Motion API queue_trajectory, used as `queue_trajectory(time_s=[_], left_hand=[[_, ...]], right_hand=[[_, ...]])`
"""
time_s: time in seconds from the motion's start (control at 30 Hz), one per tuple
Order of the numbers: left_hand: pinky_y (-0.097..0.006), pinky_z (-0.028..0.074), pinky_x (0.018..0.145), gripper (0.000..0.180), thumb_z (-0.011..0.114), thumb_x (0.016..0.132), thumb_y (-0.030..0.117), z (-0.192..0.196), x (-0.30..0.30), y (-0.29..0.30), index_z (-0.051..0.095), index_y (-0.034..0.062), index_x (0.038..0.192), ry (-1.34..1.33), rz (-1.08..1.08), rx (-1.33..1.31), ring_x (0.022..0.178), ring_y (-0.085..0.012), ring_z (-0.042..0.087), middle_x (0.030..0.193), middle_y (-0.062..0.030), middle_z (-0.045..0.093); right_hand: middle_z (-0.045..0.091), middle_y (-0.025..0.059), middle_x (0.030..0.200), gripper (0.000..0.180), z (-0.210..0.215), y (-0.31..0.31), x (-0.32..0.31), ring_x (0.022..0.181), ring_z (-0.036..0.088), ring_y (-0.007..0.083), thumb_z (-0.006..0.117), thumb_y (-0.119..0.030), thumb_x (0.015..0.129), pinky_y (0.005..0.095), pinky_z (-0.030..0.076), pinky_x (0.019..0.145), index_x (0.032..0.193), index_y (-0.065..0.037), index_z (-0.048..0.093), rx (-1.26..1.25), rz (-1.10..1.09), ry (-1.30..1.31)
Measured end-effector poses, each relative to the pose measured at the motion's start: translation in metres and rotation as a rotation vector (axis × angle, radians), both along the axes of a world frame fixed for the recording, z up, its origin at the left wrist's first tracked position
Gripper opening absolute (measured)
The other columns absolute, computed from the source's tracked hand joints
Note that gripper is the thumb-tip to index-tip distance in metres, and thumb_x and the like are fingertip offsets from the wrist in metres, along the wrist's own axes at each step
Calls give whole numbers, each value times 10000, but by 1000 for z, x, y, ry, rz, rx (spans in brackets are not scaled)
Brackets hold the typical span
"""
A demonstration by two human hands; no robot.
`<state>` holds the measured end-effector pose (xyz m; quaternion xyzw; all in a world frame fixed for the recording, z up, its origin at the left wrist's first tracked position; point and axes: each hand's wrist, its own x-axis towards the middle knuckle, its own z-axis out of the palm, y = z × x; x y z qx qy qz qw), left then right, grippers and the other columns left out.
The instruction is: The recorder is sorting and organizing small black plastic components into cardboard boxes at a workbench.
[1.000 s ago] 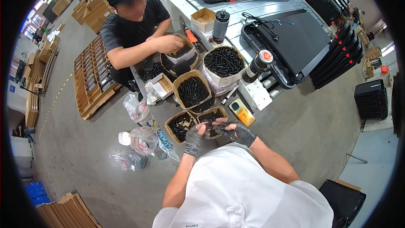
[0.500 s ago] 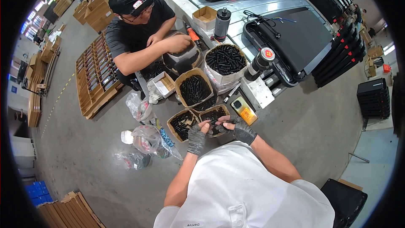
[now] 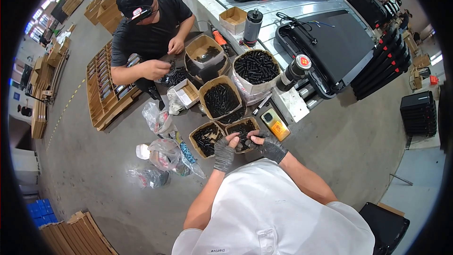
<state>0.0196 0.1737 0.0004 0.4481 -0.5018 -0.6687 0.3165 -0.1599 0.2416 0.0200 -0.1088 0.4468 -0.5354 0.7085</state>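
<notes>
My left hand (image 3: 224, 151) and my right hand (image 3: 272, 148), both in grey fingerless gloves, face each other over a small cardboard box (image 3: 257, 123) of small dark parts. The fingers of each hand are curled in a pinch. Whatever lies between the fingertips is too small and dark to make out. Beside my left hand stands another cardboard box (image 3: 192, 140) with black parts and some brown bits. Beyond both is a larger carton (image 3: 202, 95) full of black pieces. A phone with a yellow back (image 3: 275, 124) lies to the right of my right hand.
A co-worker (image 3: 155, 28) sits at the far left, hands over black parts. Black cylindrical pieces fill a tall bin (image 3: 244, 89). Clear plastic bags (image 3: 167, 153) lie on the left. On the metal bench (image 3: 264, 12) at the back are a motor (image 3: 253, 28) and black panels (image 3: 337, 42).
The co-worker's hand has left the far carton and moved left and down to the black parts. My hands stay over the same box, with a slight shift of the fingers.
</notes>
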Motion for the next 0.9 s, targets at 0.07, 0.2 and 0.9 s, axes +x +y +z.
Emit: queue_trajectory(time_s=[0.07,0.2,0.9], left_hand=[[-244,464,715,242,638,903,210,0,-3,0,693,48,1073,-36,2,-23,768,-86,578,845,-7,662],[-246,463,769,245,644,899,213,-3,-2,1,694,49,1073,3,5,10,820,-88,575,900,-9,672],[-262,491,794,273,630,911,200,-15,-7,-1,654,20,1115,401,179,406,849,-128,604,967,-53,676]], right_hand=[[631,70,1015,213,2,-1,1,967,600,150,602,-131,915,264,486,865,1092,-12,600,9,27,5],[624,26,984,202,22,-8,11,927,586,117,601,-152,922,258,485,786,1087,-37,608,52,43,65],[594,11,908,202,14,-17,27,859,552,100,619,-189,910,247,458,797,1038,-34,601,-120,1,578]])
